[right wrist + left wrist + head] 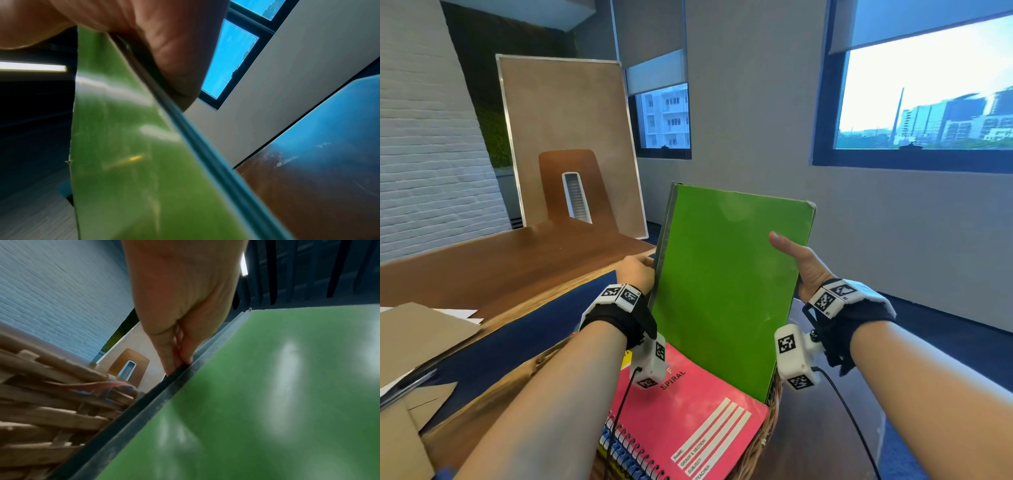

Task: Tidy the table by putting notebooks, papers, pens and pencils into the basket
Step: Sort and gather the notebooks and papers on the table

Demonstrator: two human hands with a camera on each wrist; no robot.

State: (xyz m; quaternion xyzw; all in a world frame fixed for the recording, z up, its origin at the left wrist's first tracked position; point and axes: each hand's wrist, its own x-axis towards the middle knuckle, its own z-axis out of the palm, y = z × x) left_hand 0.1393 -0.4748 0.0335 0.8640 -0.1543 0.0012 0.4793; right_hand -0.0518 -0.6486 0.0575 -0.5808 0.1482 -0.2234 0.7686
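A large green notebook [726, 284] stands nearly upright with its lower end down inside the wicker basket [772, 425]. My left hand [638, 270] holds its spine edge, fingertips [176, 365] against the dark spine of the green notebook [257, 402]. My right hand [803, 263] grips the opposite edge, thumb on the front cover; in the right wrist view the green notebook [123, 146] runs under the palm. A pink spiral notebook [688, 414] lies in the basket in front of the green one. The basket's weave [41, 410] shows in the left wrist view.
Brown envelopes and white papers [424, 339] lie on the wooden table [517, 260] at the left, on a dark blue mat [524, 335]. A framed board [571, 137] leans at the table's far end. Windows and a grey wall stand to the right.
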